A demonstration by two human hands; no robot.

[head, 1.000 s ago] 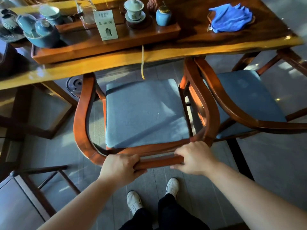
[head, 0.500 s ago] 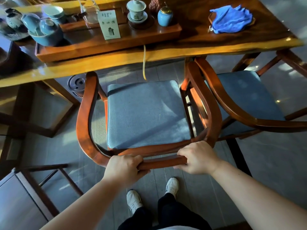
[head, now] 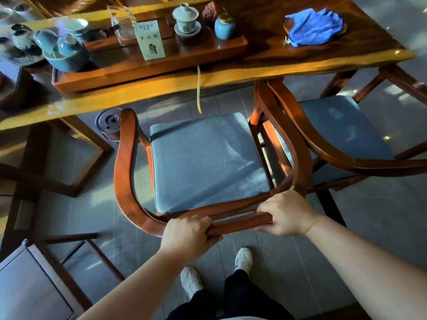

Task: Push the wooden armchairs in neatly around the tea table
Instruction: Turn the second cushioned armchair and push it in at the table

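A wooden armchair point(head: 126, 172) with a grey-blue seat cushion point(head: 208, 160) stands in front of me, facing the long wooden tea table point(head: 161, 88). Its front edge lies just short of the table's edge. My left hand point(head: 187, 236) and my right hand point(head: 286, 213) both grip the chair's curved top back rail. A second armchair point(head: 307, 137) with the same cushion stands to the right, its armrest touching the first chair's, its front tucked under the table.
A wooden tea tray point(head: 150, 72) with cups, a glass pitcher, a card and a blue jar sits on the table, with a blue cloth point(head: 314, 26) at right. A round dark bin point(head: 108, 123) stands under the table. A dark stool point(head: 34, 280) is at lower left.
The view has drifted slightly; the chair and both hands sit a little to the right in frame. My grip on the back rail is unchanged.
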